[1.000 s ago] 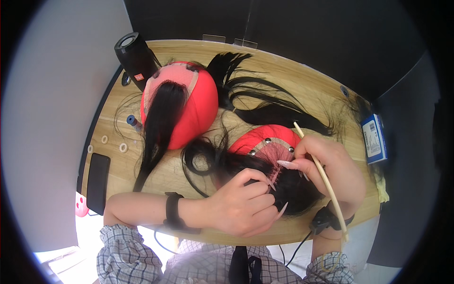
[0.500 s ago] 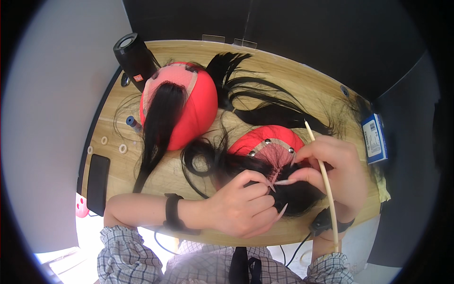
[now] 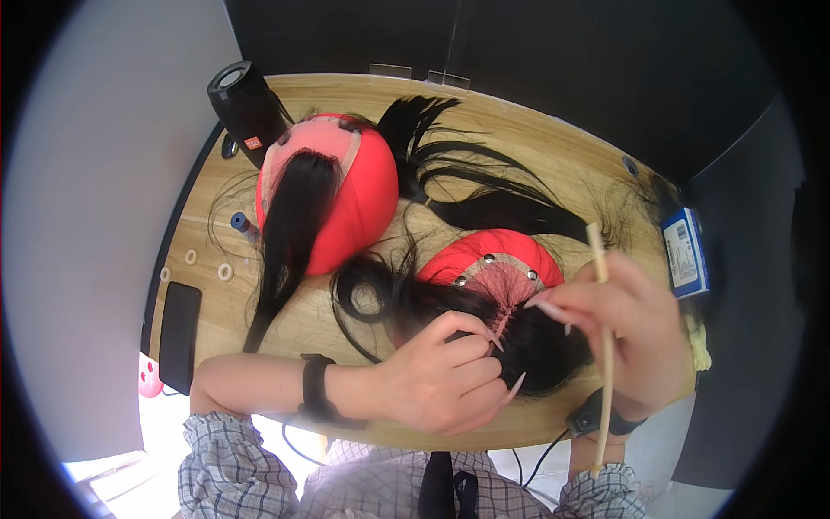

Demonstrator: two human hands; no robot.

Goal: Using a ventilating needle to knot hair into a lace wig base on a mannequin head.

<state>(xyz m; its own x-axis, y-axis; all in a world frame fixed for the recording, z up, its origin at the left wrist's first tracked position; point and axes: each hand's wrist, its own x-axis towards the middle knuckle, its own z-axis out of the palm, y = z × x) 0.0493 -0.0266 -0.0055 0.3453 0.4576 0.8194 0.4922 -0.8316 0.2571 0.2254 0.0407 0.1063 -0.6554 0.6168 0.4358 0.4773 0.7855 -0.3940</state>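
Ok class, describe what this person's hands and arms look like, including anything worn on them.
Both the left hand and right hand have long, pointed nails. Each wrist wears a black band, the right with a boxy dark unit. Pale plaid sleeves with dark lines end in ruffled cuffs.

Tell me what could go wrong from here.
The pale stick in the right hand runs back past the wrist to the checked sleeve, so its end might catch on the cloth.

Loose dark hair spreads between the nearer red head form and the farther red head form, and could tangle with the farther one's hanging black lock.
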